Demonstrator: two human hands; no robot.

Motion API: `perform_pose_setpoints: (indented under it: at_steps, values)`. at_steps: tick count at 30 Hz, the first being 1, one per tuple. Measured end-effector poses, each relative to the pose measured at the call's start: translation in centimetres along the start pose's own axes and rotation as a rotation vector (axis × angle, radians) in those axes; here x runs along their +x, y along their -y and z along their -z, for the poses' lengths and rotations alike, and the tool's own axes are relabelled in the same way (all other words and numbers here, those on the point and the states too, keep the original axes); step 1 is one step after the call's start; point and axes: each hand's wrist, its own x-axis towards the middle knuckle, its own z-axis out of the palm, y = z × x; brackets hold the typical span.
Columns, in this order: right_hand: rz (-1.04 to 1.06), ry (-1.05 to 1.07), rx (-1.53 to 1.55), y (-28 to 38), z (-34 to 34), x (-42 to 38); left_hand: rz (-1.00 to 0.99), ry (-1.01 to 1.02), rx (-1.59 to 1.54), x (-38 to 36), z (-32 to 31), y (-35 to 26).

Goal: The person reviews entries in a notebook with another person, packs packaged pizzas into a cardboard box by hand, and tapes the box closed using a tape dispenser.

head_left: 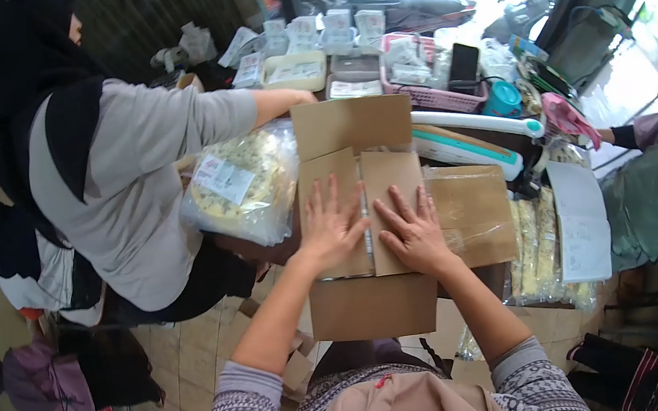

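Observation:
A brown cardboard box (373, 308) stands in front of me, its two side flaps folded inward and meeting near the middle. The far and near flaps stick outward. My left hand (333, 226) lies spread on the left flap, and my right hand (412, 226) rests flat with fingers apart on the right one. Through the narrow gap between the flaps, the contents are too small to make out. Left of the box is a clear plastic package with a white label (239, 186). Another brown carton (472, 216), with clear tape on it, lies to the right.
A co-worker in a grey top (136, 189) reaches behind the box from the left. Labelled packets, trays and a pink basket (435, 92) holding a phone stand at the back. A white and teal sealer (476, 124), long bagged items (535, 245) and a paper sheet (580, 218) are right.

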Motion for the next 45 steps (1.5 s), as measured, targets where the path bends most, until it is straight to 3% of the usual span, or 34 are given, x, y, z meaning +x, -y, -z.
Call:
perform_pose_setpoints:
  at_steps: [5, 7, 9, 11, 12, 14, 15, 17, 18, 20, 21, 23, 25, 29, 31, 32, 35, 36, 38, 40, 41, 42, 44, 45]
  values:
    - [0.041, -0.019, -0.017, -0.7, 1.1, 0.8, 0.105, -0.061, 0.046, 0.1, -0.9, -1.8]
    - [0.065, 0.304, -0.062, -1.8, 4.1, 3.0, 0.128, -0.059, 0.007, 0.2, -1.0, -1.7]
    - [-0.035, -0.093, 0.435, -5.5, 3.2, 6.7, 0.125, -0.063, -0.035, 0.4, -0.5, -2.1]
    - [-0.332, -0.498, 0.527, -6.6, 2.7, 11.1, 0.229, 0.038, -0.05, 1.5, 0.7, -3.1]
    - [-0.345, -0.515, 0.512, -7.8, 2.9, 12.9, 0.204, 0.04, -0.055, 2.0, 0.9, -3.3]
    - [-0.502, -0.106, 1.397, -9.5, 4.3, 15.6, 0.238, 0.046, 0.034, 2.7, 1.3, -3.3]
    - [-0.508, -0.13, 1.389, -9.7, 5.1, 15.7, 0.215, 0.046, 0.031, 2.8, 1.3, -3.2]
    - [-0.413, 0.356, 1.433, -9.8, 6.8, 16.7, 0.164, 0.067, 0.016, 3.0, 1.5, -2.8]
    - [-0.423, 0.34, 1.43, -9.8, 7.0, 17.3, 0.16, 0.079, 0.014, 3.1, 1.6, -2.7]
    - [-0.421, 0.591, 0.999, -9.8, 7.2, 18.5, 0.164, 0.156, 0.026, 3.4, 2.1, -2.5]
    - [-0.433, 0.58, 0.999, -8.8, 7.2, 19.0, 0.176, 0.227, 0.049, 3.6, 2.3, -2.3]
    - [0.033, 0.797, 0.375, -6.6, 6.4, 19.9, 0.135, 0.202, 0.002, 3.5, 1.9, -1.6]
    - [0.113, 0.742, 0.761, -6.1, 3.0, 19.1, 0.1, 0.177, -0.05, 3.6, 1.4, -0.9]
    - [0.118, 0.941, 0.593, -4.6, 2.8, 16.6, 0.053, 0.214, 0.047, 3.9, 2.2, -0.5]
    - [0.151, 0.675, 0.328, -4.0, 3.0, 14.4, -0.03, 0.222, -0.169, 3.9, 1.5, 0.6]
    - [0.179, 0.556, 0.204, -3.6, 2.3, 13.8, -0.13, -0.075, -0.163, 3.6, 1.5, 0.2]
    - [0.167, 0.445, 0.06, -3.5, 1.7, 12.4, -0.047, 0.08, -0.179, 1.8, 2.4, 0.3]
    - [0.191, 0.359, 0.004, -3.6, 1.1, 11.8, -0.286, -0.343, -0.179, 1.2, 1.8, 0.4]
    - [0.225, 0.287, -0.03, -4.1, 0.6, 11.5, -0.411, -0.504, -0.24, -1.6, 3.5, 2.1]
    - [0.256, 0.253, -0.035, -4.1, 0.7, 11.5, -0.096, -0.65, -0.173, -7.7, 5.1, 4.9]
    - [0.276, 0.237, -0.038, -4.1, 0.5, 11.4, 0.192, -0.464, 0.063, -12.5, 4.7, 6.3]
    - [0.296, 0.19, -0.035, -4.3, 0.0, 11.4, 0.228, -0.286, 0.181, -17.1, 1.6, 7.9]
    - [0.383, 0.192, -0.023, -4.4, 0.1, 11.1, 0.183, -0.115, -0.235, -22.3, -5.1, 4.5]
    - [0.45, 0.162, -0.029, -4.7, 0.0, 11.3, 0.158, -0.156, -0.176, -20.8, -4.8, 0.5]
